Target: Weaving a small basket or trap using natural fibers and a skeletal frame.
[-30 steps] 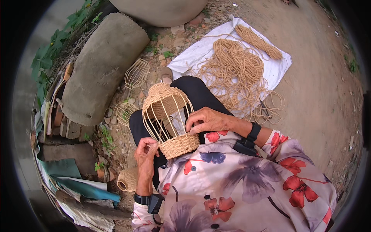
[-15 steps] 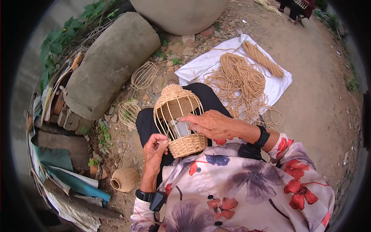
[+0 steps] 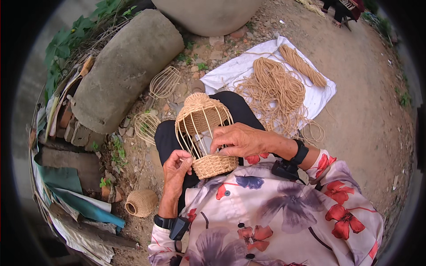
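Note:
A partly woven basket (image 3: 216, 166) of straw-coloured cord rests in my lap, tilted away from me. Bare, thin ribs span the gap between its woven near band and its woven far end. At the left edge of the near band, my left hand (image 3: 176, 169) pinches the basket between thumb and forefinger. On the other side, my right hand (image 3: 242, 141) is closed with curled fingers at the ribs and the upper edge of that band. Any strand between those fingertips is too small to make out. Something white shows through the ribs.
Tan cord (image 3: 275, 88) lies heaped on a white sheet (image 3: 226, 71), beside a bundled hank (image 3: 302, 66). Left of my knees are two bare rib frames (image 3: 165, 82) and a small woven pot (image 3: 141, 203). A concrete cylinder (image 3: 128, 71) and a large rounded vessel (image 3: 208, 15) stand beyond.
My right hand has drawn its stretched forefinger in, and its fingers now curl down at the band's edge. My left hand keeps its pinch on the basket's left side.

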`<action>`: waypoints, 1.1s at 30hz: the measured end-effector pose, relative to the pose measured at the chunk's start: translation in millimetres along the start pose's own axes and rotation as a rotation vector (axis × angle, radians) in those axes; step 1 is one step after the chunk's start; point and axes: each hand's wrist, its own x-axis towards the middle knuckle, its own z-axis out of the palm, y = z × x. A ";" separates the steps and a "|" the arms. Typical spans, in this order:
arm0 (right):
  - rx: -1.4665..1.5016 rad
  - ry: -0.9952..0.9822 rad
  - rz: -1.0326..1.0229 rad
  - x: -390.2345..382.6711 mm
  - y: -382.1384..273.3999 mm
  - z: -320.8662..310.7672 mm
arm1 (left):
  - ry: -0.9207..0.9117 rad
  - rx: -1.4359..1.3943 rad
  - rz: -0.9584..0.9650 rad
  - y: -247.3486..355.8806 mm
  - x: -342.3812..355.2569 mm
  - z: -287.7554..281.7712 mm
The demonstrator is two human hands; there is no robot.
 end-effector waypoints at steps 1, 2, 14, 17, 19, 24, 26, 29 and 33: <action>-0.004 -0.022 -0.001 1.4 -1.2 2.0 | 0.007 -0.016 -0.003 0.6 -0.8 -0.2; -0.029 -0.045 0.005 3.0 -2.0 2.2 | 0.010 -0.018 -0.004 1.7 -1.1 0.1; -0.293 0.077 -0.101 45.5 -20.0 23.3 | 0.005 -0.073 -0.042 -2.4 5.4 3.5; -0.481 0.001 -0.149 53.4 -16.1 27.7 | 0.000 -0.062 -0.042 -1.3 8.4 5.6; -0.559 -0.062 -0.166 54.0 -12.2 21.7 | -0.032 -0.096 -0.079 1.2 8.8 8.1; -0.483 -0.102 -0.067 37.9 -21.9 -4.9 | -0.027 -0.068 -0.012 18.3 7.8 26.0; -0.460 -0.073 -0.038 30.3 -25.3 -8.9 | -0.016 -0.003 0.010 26.9 6.3 34.3; -0.429 0.108 -0.069 22.5 -23.6 -1.8 | 0.003 0.080 0.058 24.7 10.0 34.5; -0.067 0.378 0.471 5.6 -38.0 1.3 | -0.019 0.024 0.016 18.7 10.0 24.1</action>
